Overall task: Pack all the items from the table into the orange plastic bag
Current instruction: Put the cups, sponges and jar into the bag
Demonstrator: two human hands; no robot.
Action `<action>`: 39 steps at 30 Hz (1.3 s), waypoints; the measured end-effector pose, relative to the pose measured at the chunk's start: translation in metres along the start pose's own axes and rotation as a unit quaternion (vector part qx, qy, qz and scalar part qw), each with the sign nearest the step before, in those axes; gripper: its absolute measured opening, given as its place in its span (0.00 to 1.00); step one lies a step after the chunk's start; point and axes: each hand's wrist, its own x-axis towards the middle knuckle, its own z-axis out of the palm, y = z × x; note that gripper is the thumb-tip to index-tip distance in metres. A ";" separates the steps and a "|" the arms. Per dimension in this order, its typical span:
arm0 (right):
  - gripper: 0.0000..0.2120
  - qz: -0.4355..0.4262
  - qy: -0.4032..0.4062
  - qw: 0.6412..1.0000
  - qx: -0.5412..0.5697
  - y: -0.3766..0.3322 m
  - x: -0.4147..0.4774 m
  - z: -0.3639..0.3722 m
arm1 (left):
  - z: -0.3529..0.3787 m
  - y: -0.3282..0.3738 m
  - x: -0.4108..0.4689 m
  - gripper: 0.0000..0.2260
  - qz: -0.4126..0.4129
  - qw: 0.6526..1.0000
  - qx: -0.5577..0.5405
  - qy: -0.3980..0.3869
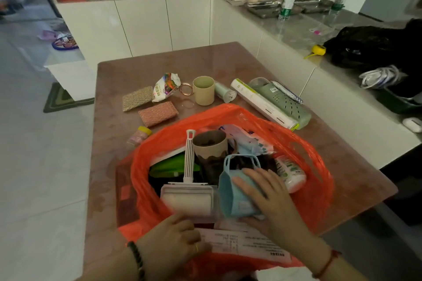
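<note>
The orange plastic bag (303,150) lies open on the brown table (141,68) in front of me. Inside it are a white lint roller (188,198), a brown cup (209,143), a green item and a white bottle (290,173). My right hand (267,198) grips a light blue cup (233,194) lying on its side in the bag. My left hand (175,239) holds the bag's near edge, over a printed paper (246,244). Outside the bag lie two sponges (157,113), a snack packet (166,85), a beige cup (204,90), a small jar (140,136), a wrap roll (262,104) and a green perforated case (287,104).
A white cabinet stands behind the table. The grey counter (296,29) on the right carries a black bag (374,45), a yellow tape measure (318,49), metal trays and water bottles. Pale floor with a green mat (61,99) lies to the left.
</note>
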 end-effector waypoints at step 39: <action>0.06 0.394 0.055 0.623 0.673 0.086 0.034 -0.122 | -0.099 -0.070 -0.088 0.10 -0.254 0.820 -0.316 0.403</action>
